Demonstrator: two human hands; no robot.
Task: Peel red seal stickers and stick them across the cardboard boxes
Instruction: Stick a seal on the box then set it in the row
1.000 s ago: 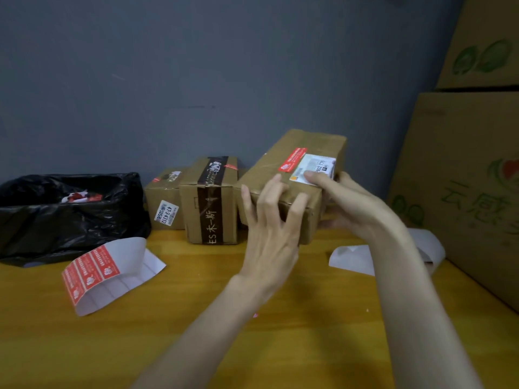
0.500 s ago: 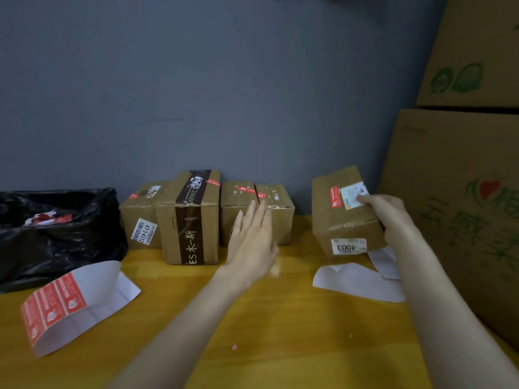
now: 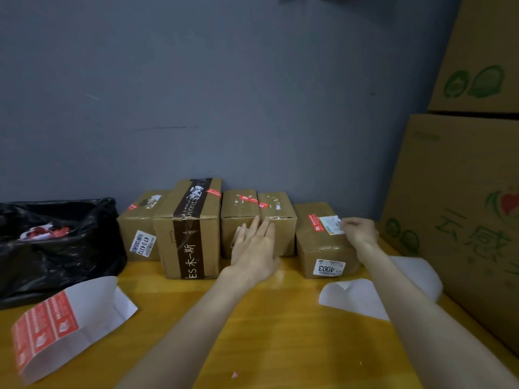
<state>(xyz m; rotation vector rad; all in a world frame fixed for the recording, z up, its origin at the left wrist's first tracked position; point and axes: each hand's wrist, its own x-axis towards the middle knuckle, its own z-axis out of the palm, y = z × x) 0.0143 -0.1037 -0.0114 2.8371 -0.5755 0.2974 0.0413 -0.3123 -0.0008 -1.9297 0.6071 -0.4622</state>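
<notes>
Several cardboard boxes stand in a row against the grey wall. The rightmost box [image 3: 314, 248] carries a "4003" label, a white label and a red seal sticker [image 3: 315, 223] on its top. My right hand [image 3: 359, 230] grips this box at its top right edge with curled fingers. My left hand [image 3: 254, 248] is spread with straight fingers just in front of two small boxes [image 3: 238, 217] with red seals on top; I cannot tell if it touches them. A sheet of red seal stickers [image 3: 47, 329] lies curled at the lower left of the wooden table [image 3: 280, 318].
A black bag [image 3: 56, 256] holding red and white scraps sits at the left. A tall box with dark tape [image 3: 207, 228] and a smaller box [image 3: 134, 226] stand left of my hand. White backing paper [image 3: 362, 299] lies at the right, beside big stacked cartons [image 3: 455, 206].
The labelled box went from both hands to the right end of the row and now rests on the table. My left hand let go and moved left toward the small boxes.
</notes>
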